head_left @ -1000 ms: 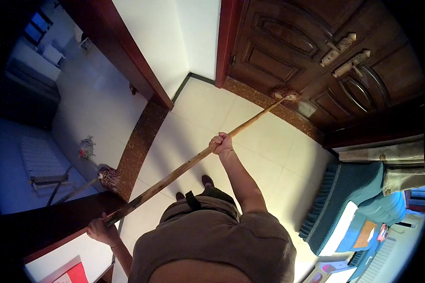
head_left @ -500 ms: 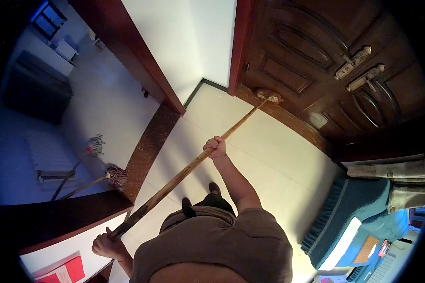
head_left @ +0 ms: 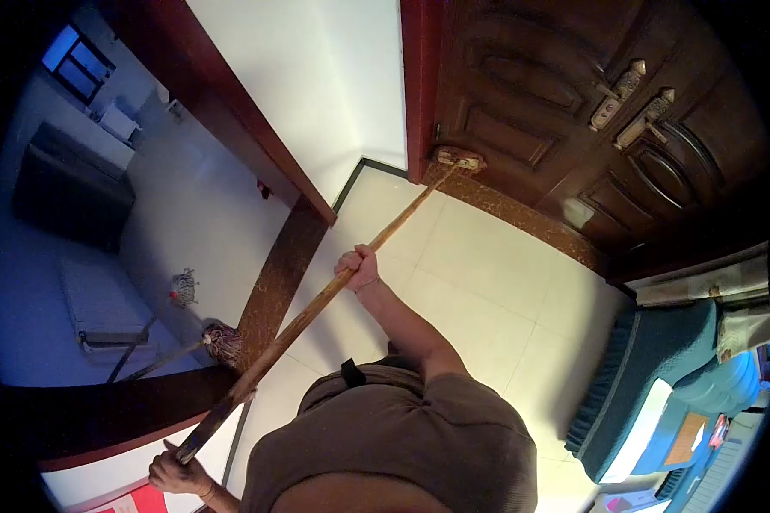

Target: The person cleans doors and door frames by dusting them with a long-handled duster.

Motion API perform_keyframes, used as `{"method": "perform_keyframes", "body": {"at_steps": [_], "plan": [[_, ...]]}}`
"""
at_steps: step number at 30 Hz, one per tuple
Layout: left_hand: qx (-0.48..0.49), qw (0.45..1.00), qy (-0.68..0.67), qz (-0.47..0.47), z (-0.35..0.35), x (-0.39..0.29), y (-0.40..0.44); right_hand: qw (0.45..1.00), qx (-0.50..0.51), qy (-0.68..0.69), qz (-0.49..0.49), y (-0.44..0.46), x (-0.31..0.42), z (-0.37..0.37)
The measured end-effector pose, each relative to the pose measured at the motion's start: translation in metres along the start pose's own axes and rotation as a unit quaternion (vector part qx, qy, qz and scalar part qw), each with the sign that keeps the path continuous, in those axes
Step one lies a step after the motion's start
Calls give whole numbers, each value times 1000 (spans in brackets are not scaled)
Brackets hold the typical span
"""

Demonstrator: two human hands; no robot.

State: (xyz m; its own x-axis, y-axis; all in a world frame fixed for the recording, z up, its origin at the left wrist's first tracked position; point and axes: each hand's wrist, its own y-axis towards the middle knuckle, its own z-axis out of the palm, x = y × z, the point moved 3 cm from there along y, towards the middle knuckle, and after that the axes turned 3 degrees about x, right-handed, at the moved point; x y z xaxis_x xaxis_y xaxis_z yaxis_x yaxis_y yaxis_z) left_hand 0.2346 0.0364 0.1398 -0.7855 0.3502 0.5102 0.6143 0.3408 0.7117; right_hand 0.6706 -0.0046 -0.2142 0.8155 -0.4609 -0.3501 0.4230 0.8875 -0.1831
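Observation:
A long wooden pole (head_left: pixel 304 318) runs diagonally from the lower left to the upper middle. Its far end carries a mop head (head_left: pixel 459 159), which lies on the brown threshold strip (head_left: pixel 522 211) against the foot of the dark wooden door (head_left: pixel 509 128). My right hand (head_left: pixel 358 266) is wrapped round the middle of the pole. At the pole's dark near end, my left hand (head_left: pixel 178 473) grips it, low on the left beside the white wall.
Two more mops, one striped (head_left: pixel 222 344) and one grey (head_left: pixel 184 288), are in the doorway at left. A dark red door frame (head_left: pixel 257 120) stands above them. A teal-covered sofa (head_left: pixel 650 368) is at right. Pale floor tiles (head_left: pixel 479 291) lie between.
The mop head has slid left along the threshold towards the door's left corner. Both hands have shifted left with the pole, my left hand also lower.

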Motion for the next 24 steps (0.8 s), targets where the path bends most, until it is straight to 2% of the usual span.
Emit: {"method": "perform_keyframes", "body": {"at_steps": [3, 4, 5, 6, 9, 10, 12, 13, 15, 16, 17, 19, 24], "plan": [[-27, 999, 28, 28, -3, 40, 0, 999, 35, 18, 14, -7, -25, 12], [-13, 999, 36, -12, 3, 62, -12, 999, 37, 15, 10, -14, -32, 22], [44, 998, 32, 10, -9, 76, -8, 995, 78, 27, 48, -27, -46, 44], [41, 999, 31, 11, -22, 78, 6, 988, 119, 40, 85, -38, -58, 66], [-248, 961, 96, 71, -51, 66, 32, 988, 111, 39, 99, -58, -82, 96], [-249, 961, 96, 71, -51, 66, 32, 987, 109, 34, 109, -59, -85, 100], [-181, 979, 86, 36, -50, 65, 37, 988, 117, 32, 100, -52, -78, 98], [-192, 977, 79, 42, -48, 53, 41, 987, 126, 30, 91, -46, -74, 95], [17, 999, 40, 6, -23, 75, 16, 987, 130, 27, 87, -37, -61, 79], [-49, 999, 14, 2, -16, 68, 7, 988, 131, 23, 81, -33, -53, 70], [-7, 998, 52, -28, -1, 73, -7, 988, 131, 26, 84, -29, -50, 61], [-43, 999, 18, -1, -7, 51, 0, 993, 85, 18, 78, -21, -47, 44], [-12, 1000, 6, -25, 1, 19, -20, 997, 67, -4, 23, -14, -18, 10]]}}
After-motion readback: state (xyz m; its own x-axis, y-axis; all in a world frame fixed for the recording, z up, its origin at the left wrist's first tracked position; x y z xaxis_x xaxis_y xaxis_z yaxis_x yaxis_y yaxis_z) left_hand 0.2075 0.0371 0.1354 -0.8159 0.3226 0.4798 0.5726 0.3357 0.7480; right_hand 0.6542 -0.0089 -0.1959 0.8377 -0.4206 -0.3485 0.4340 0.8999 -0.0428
